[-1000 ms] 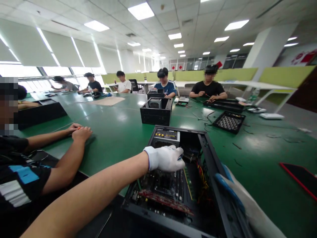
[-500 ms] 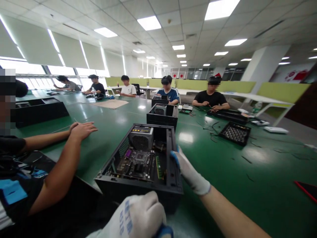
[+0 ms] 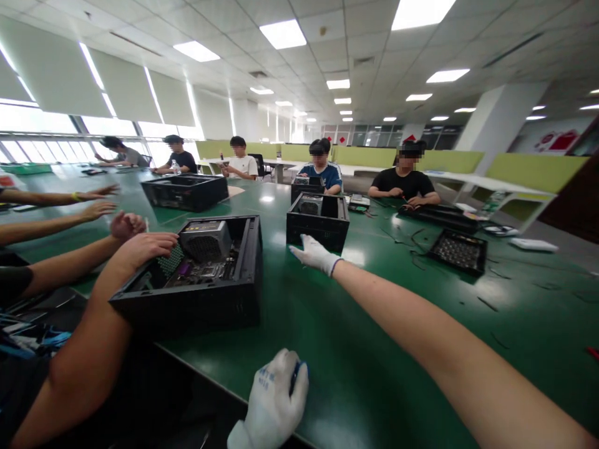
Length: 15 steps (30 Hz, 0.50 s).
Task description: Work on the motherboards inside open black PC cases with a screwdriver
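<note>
In the head view, my right hand (image 3: pixel 316 254), in a white glove with blue fingertips, reaches forward with fingers apart and holds nothing. It is just in front of a smaller black computer case (image 3: pixel 318 231); contact is unclear. My left hand (image 3: pixel 276 399), gloved alike, is curled low at the table's near edge, its palm side and fingertips mostly hidden. To its upper left lies an open black computer case (image 3: pixel 201 305) with a grey power supply (image 3: pixel 204 241) and a motherboard (image 3: pixel 206 272) inside. A co-worker's bare hand (image 3: pixel 150 246) rests on that case's left rim.
Another black case (image 3: pixel 185 192) stands farther back left, beside more co-workers' hands (image 3: pixel 96 211). At right are a black tray-like part (image 3: pixel 458 251), loose cables and scraps on the green table (image 3: pixel 397 386). Several people sit along the far side.
The open case has moved left, away from my hands, and a co-worker's hand is now on it. My right hand has gone forward towards the smaller case. Another case has appeared at back left.
</note>
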Available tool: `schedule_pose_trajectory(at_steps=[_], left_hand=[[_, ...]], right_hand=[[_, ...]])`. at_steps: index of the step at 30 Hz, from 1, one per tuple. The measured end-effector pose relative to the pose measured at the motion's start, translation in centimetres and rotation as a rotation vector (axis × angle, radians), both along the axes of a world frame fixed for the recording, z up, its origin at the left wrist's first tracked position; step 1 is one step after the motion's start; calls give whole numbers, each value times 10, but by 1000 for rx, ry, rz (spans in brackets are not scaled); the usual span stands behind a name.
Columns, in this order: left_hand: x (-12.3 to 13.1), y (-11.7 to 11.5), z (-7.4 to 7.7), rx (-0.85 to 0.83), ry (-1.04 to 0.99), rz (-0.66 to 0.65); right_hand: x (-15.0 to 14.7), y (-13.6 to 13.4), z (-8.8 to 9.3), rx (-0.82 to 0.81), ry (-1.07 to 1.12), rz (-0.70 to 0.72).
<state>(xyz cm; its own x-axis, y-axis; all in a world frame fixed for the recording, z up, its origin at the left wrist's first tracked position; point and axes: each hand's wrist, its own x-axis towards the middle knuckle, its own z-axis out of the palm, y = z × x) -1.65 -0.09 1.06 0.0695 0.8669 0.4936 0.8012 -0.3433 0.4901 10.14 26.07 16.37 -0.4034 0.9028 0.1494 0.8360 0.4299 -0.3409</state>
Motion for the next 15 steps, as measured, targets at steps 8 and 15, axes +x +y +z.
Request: schedule_pose_trajectory(at_steps=[8,15], left_hand=[[7,4,-18,-28,65,84],[10,2,-16,-51,63,126]], right_hand=[[83,91,6,215,-276,-288],[86,138,1,229,-394,-319]])
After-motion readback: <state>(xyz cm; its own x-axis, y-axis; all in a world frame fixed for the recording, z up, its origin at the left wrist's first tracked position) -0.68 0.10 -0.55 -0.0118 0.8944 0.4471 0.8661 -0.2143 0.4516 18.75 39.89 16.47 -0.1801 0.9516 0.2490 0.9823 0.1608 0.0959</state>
